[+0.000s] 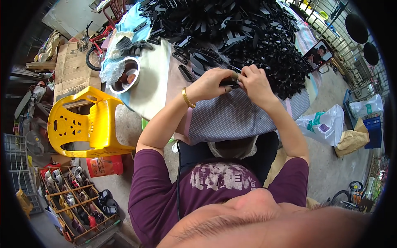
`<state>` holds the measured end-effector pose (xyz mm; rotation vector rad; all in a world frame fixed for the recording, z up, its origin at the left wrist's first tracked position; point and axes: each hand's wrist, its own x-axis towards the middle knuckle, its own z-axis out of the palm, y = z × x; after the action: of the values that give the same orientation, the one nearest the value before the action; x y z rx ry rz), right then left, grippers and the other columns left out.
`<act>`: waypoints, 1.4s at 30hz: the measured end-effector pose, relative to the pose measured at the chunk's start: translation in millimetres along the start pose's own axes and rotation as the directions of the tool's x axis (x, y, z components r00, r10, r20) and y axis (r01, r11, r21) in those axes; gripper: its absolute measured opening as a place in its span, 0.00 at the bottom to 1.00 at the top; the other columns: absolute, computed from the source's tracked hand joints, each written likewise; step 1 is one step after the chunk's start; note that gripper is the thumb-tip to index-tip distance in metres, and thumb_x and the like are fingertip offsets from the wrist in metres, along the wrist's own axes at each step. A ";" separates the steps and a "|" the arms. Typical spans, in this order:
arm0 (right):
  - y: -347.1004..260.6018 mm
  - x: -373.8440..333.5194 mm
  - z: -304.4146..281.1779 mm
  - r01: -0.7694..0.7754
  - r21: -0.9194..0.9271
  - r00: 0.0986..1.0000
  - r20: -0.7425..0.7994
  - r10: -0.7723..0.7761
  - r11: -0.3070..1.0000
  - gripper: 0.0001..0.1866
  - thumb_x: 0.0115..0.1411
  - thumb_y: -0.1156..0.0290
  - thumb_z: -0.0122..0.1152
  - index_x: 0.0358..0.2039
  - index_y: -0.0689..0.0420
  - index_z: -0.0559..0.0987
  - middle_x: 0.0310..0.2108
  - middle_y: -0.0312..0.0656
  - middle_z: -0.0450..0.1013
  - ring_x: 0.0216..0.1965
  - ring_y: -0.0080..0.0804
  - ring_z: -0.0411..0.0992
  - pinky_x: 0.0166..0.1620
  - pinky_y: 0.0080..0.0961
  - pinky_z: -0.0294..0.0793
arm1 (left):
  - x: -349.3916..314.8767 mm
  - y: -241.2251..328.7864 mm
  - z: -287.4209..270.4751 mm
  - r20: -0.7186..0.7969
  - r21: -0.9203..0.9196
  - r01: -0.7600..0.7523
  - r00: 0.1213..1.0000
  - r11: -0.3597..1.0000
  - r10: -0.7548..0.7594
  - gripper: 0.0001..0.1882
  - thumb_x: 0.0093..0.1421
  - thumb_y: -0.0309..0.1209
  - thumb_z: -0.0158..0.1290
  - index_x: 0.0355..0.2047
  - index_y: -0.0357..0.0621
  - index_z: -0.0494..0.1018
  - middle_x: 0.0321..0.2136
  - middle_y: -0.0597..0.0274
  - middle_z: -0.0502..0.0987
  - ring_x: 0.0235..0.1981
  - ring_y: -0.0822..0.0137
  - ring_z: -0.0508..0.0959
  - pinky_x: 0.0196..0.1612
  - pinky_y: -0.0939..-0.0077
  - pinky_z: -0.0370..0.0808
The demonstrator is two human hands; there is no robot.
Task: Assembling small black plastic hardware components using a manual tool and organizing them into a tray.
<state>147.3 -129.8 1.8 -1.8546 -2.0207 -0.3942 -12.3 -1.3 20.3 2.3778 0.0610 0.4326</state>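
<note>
Close together at the near edge of a heap, both my hands work on one small black plastic piece (230, 83). My left hand (211, 85) has its fingers closed around it, hiding much of its shape. Against its right end, the fingertips of my right hand (257, 86) are pinched together. The heap of black plastic parts (248, 33) covers the far part of the cloth-covered table (231, 120). Several longer black pieces, one of them a slim bar (186, 73), lie just left of my left hand.
A white bowl (136, 82) with brownish contents and a clear plastic bag (112, 71) sit on the table's left side. Propped at the right edge is a phone (318, 56). A yellow chair (74, 126), red bucket (105, 166) and shoe rack (68, 211) stand left; white bags (324, 124) lie right.
</note>
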 end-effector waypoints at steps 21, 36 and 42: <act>-13.0 40.0 -11.2 0.042 0.438 0.886 -0.432 0.170 0.898 0.04 0.56 0.78 0.58 0.33 0.63 0.76 0.26 0.46 0.74 0.25 0.39 0.75 0.28 0.25 0.74 | 1.0 -31.0 9.6 0.073 -0.997 0.066 0.954 -0.033 -0.291 0.15 0.63 0.28 0.46 0.49 0.37 0.66 0.38 0.57 0.74 0.39 0.65 0.77 0.48 0.64 0.75; -19.0 30.3 -10.5 0.170 0.309 0.887 -0.461 -0.009 0.936 0.11 0.51 0.77 0.61 0.36 0.66 0.77 0.31 0.45 0.74 0.31 0.40 0.74 0.32 0.29 0.76 | -3.3 -25.1 13.3 0.009 -0.980 0.069 0.953 0.187 -0.304 0.20 0.59 0.28 0.53 0.51 0.38 0.68 0.43 0.61 0.75 0.43 0.69 0.76 0.47 0.73 0.75; -16.1 26.5 -18.7 0.218 0.336 0.925 -0.370 -0.084 0.916 0.12 0.56 0.75 0.56 0.39 0.68 0.77 0.35 0.49 0.74 0.34 0.42 0.74 0.37 0.28 0.75 | -4.7 -17.7 10.9 0.028 -0.977 0.098 0.939 0.188 -0.342 0.20 0.59 0.28 0.53 0.51 0.37 0.67 0.42 0.60 0.75 0.42 0.70 0.77 0.44 0.76 0.77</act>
<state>131.0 -115.9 31.1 -1.2991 -1.8460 -0.3259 -11.9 4.2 -0.3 0.9716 0.1707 0.3815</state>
